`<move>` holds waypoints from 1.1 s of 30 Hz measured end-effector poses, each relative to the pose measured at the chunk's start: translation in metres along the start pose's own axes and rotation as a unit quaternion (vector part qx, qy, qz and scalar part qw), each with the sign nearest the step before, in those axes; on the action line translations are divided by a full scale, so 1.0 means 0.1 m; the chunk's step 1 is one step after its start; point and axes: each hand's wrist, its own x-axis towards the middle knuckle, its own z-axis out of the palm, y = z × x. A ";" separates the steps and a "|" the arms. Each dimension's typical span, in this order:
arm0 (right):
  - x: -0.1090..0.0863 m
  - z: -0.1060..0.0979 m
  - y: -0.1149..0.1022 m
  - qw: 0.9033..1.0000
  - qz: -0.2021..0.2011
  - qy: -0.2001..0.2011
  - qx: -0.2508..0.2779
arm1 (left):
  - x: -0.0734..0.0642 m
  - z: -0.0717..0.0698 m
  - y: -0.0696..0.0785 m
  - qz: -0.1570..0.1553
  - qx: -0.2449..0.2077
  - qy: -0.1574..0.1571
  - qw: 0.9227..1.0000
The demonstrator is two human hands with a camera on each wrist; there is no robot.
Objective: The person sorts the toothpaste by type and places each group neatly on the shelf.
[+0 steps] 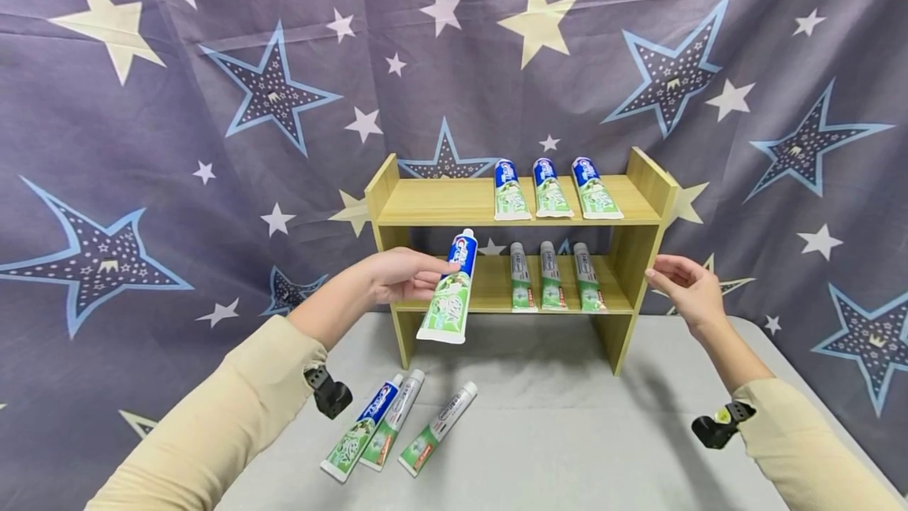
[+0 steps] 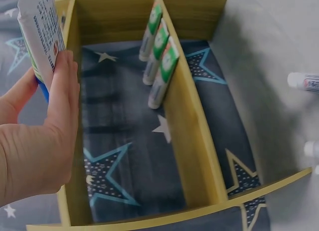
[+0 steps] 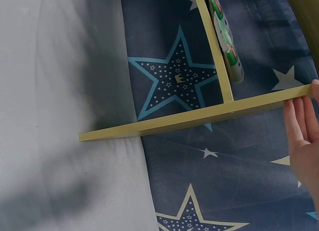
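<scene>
My left hand pinches a blue, white and green toothpaste tube in front of the left half of the small wooden shelf. The tube is tilted, cap end up. In the left wrist view, thumb and fingers lie on opposite faces of the tube. At the shelf's right side panel, my right hand holds the edge between thumb and straight fingers. Three matching blue and green tubes lie on the top board, right of the middle. Three silver and green tubes lean on the lower board.
On the grey tabletop, a blue and green tube overlaps a silver and green tube. Another silver and green tube lies to their right. A star-patterned curtain hangs behind the shelf.
</scene>
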 end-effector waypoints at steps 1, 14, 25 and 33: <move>0.00 0.00 0.00 1.000 -0.001 0.000 0.002 | -0.01 0.00 0.03 0.004 0.003 0.000 1.000; -0.02 0.02 -0.01 1.000 -0.004 -0.001 0.008 | -0.10 0.01 0.42 0.029 0.024 0.008 0.999; 0.00 0.02 -0.04 1.000 -0.002 -0.006 0.019 | 0.03 0.04 0.79 0.020 -0.001 0.062 0.998; 0.00 0.00 -0.03 1.000 0.000 -0.009 0.016 | 0.13 -0.02 1.06 0.017 0.005 0.082 0.996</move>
